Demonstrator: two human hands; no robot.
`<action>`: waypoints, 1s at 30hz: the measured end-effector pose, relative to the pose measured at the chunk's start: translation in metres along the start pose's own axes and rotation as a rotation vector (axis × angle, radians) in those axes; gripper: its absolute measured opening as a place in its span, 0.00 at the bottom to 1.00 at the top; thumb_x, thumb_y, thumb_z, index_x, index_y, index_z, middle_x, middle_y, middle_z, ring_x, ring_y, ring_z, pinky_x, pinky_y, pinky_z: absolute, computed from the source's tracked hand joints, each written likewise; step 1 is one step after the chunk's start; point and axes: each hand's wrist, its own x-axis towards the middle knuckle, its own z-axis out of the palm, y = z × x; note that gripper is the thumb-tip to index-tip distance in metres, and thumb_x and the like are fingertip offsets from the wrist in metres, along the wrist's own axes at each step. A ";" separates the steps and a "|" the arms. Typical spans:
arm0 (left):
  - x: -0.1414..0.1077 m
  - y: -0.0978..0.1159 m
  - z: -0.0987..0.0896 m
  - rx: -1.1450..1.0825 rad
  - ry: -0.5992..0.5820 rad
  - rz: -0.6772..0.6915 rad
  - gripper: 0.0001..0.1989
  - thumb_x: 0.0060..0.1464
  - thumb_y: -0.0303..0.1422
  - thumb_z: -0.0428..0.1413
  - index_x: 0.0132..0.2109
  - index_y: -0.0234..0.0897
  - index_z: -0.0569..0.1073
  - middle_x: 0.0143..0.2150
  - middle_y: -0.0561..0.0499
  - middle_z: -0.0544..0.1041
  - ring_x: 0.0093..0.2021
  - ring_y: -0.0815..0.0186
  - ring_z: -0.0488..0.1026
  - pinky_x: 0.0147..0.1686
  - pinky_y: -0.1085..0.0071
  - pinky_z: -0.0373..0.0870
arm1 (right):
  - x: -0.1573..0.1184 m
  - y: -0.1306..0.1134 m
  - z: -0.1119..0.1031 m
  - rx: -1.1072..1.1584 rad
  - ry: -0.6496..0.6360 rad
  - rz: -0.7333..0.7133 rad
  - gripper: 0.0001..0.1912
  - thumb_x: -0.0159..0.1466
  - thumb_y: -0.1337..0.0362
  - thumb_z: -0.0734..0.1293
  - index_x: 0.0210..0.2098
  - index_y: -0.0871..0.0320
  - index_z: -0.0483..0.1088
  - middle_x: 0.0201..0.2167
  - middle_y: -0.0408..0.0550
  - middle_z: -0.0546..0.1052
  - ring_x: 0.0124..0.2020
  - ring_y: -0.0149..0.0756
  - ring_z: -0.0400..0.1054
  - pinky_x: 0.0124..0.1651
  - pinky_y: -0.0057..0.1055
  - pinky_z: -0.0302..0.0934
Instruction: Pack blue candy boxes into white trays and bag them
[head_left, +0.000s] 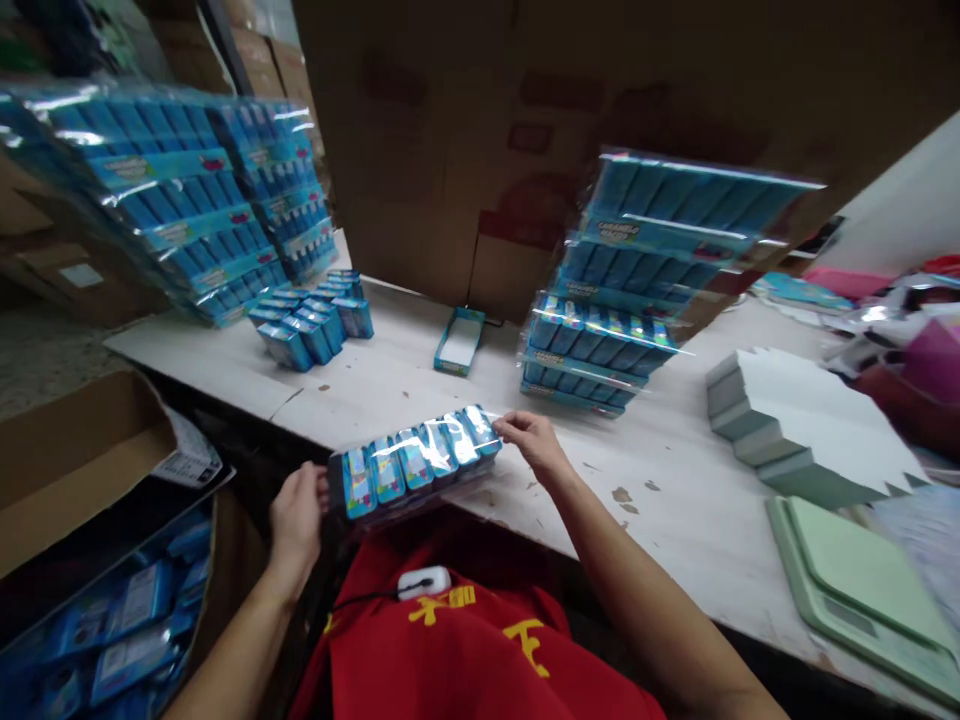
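Between my hands, at the table's front edge, lies a tray of blue candy boxes (420, 458) in shiny clear plastic wrap, tilted slightly. My left hand (298, 508) is at its left end, fingers curled against the wrap. At the right end, my right hand (532, 442) pinches the corner of the plastic with thumb and fingers. Beyond it sits an open blue tray with a white inside (459, 342). A cluster of loose blue boxes (311, 318) stands on the table to the left of that tray.
Wrapped trays are stacked at the back left (172, 200) and right (600, 330). A large cardboard box (450, 130) walls off the back. On the right are white card stacks (810, 420) and a green scale (870, 570). A carton (225, 560) of blue boxes stands lower left.
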 end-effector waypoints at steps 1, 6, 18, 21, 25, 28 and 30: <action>-0.005 0.009 -0.008 0.013 -0.096 -0.049 0.25 0.42 0.54 0.50 0.29 0.33 0.70 0.21 0.54 0.67 0.21 0.71 0.63 0.20 0.76 0.60 | 0.001 -0.003 0.000 -0.002 -0.015 0.002 0.14 0.45 0.55 0.71 0.21 0.61 0.71 0.17 0.41 0.69 0.22 0.28 0.59 0.28 0.27 0.53; -0.019 0.042 -0.026 0.223 -0.415 -0.037 0.23 0.29 0.49 0.62 0.29 0.35 0.75 0.27 0.49 0.74 0.29 0.63 0.68 0.26 0.71 0.65 | 0.002 -0.023 0.005 0.045 -0.059 -0.021 0.11 0.44 0.58 0.70 0.19 0.61 0.71 0.16 0.41 0.70 0.22 0.29 0.60 0.29 0.28 0.55; -0.005 0.241 0.149 0.160 -0.716 0.484 0.17 0.36 0.46 0.60 0.25 0.34 0.72 0.24 0.51 0.71 0.23 0.72 0.61 0.19 0.77 0.53 | 0.010 -0.165 -0.126 0.095 0.402 -0.373 0.12 0.44 0.59 0.72 0.18 0.62 0.68 0.13 0.38 0.64 0.17 0.23 0.54 0.22 0.25 0.48; -0.019 0.276 0.221 0.115 -0.803 0.501 0.15 0.40 0.40 0.59 0.21 0.32 0.69 0.20 0.52 0.68 0.21 0.74 0.59 0.19 0.77 0.52 | 0.024 -0.192 -0.173 0.060 0.533 -0.408 0.13 0.45 0.62 0.72 0.15 0.62 0.66 0.12 0.39 0.63 0.15 0.22 0.53 0.19 0.24 0.46; -0.034 0.293 0.296 0.088 -0.764 0.477 0.08 0.45 0.32 0.58 0.24 0.30 0.70 0.21 0.52 0.69 0.22 0.75 0.61 0.22 0.77 0.54 | 0.055 -0.204 -0.214 0.036 0.747 -0.371 0.13 0.46 0.69 0.71 0.13 0.62 0.63 0.10 0.38 0.62 0.14 0.22 0.53 0.18 0.22 0.46; -0.033 0.291 0.334 0.093 -0.716 0.496 0.08 0.46 0.32 0.57 0.25 0.29 0.71 0.22 0.52 0.69 0.22 0.75 0.61 0.22 0.78 0.54 | 0.080 -0.201 -0.231 0.020 0.847 -0.348 0.13 0.47 0.70 0.70 0.12 0.62 0.62 0.09 0.37 0.61 0.14 0.23 0.54 0.18 0.22 0.48; -0.028 0.287 0.348 0.116 -0.685 0.535 0.09 0.45 0.34 0.57 0.27 0.29 0.72 0.23 0.52 0.70 0.21 0.76 0.61 0.21 0.78 0.53 | 0.092 -0.194 -0.241 -0.011 0.832 -0.374 0.13 0.49 0.66 0.70 0.14 0.62 0.63 0.10 0.38 0.63 0.15 0.24 0.56 0.20 0.22 0.50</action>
